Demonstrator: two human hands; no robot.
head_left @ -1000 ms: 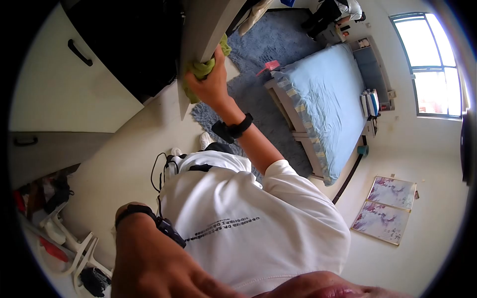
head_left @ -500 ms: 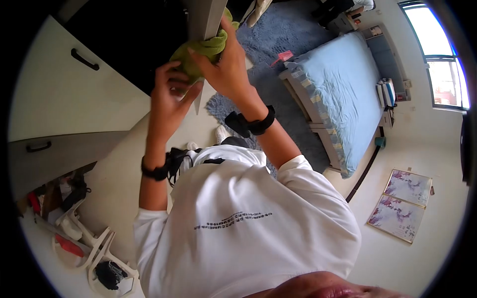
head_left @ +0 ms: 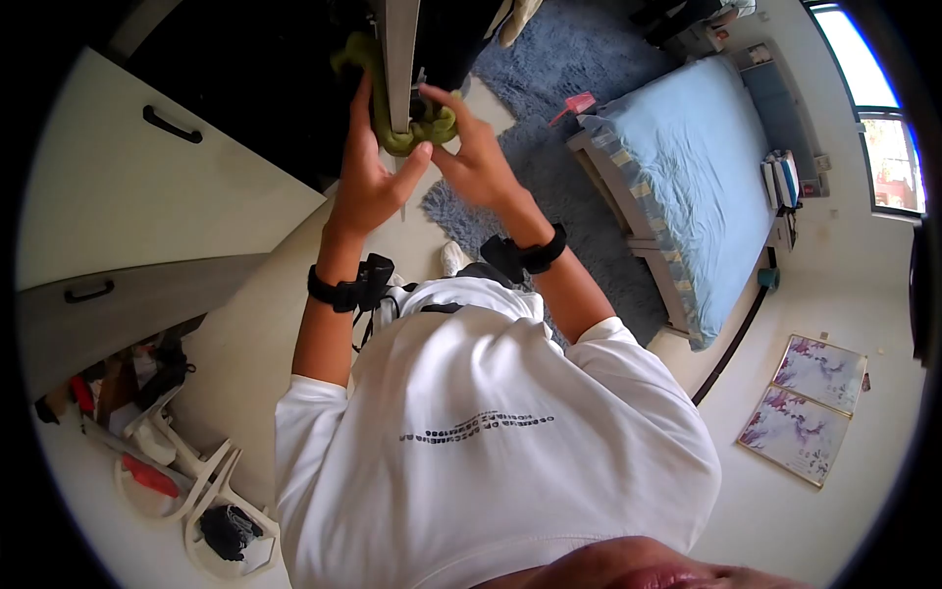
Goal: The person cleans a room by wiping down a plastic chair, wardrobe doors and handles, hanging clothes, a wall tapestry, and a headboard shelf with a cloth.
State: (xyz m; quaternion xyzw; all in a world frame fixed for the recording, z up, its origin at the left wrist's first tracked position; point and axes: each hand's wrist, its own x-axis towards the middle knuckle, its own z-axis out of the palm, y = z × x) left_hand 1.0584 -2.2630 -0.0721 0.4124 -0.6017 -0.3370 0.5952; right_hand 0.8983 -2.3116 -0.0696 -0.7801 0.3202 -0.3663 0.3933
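Observation:
A green cloth (head_left: pixel 391 134) is folded around the lower end of a narrow grey panel edge (head_left: pixel 399 59), with part of it on either side. My left hand (head_left: pixel 368 182) presses the cloth from the left, fingers up along the panel and thumb towards the cloth's lower fold. On the other side my right hand (head_left: pixel 476 162) pinches the cloth's right part between thumb and fingers. Some fingertips are hidden behind the cloth and panel. Both wrists wear black bands.
To the left is a white cabinet front (head_left: pixel 118 187) with a black handle (head_left: pixel 172 125), beside a dark opening. White plastic chairs (head_left: pixel 211 491) stand lower left. A bed (head_left: pixel 687 187) with a blue sheet and a shaggy blue-grey rug (head_left: pixel 545 79) lie right.
My left hand has moved up and right onto the panel's left side. My right hand has moved slightly down. The cloth now wraps the panel's lower end; the view has shifted slightly.

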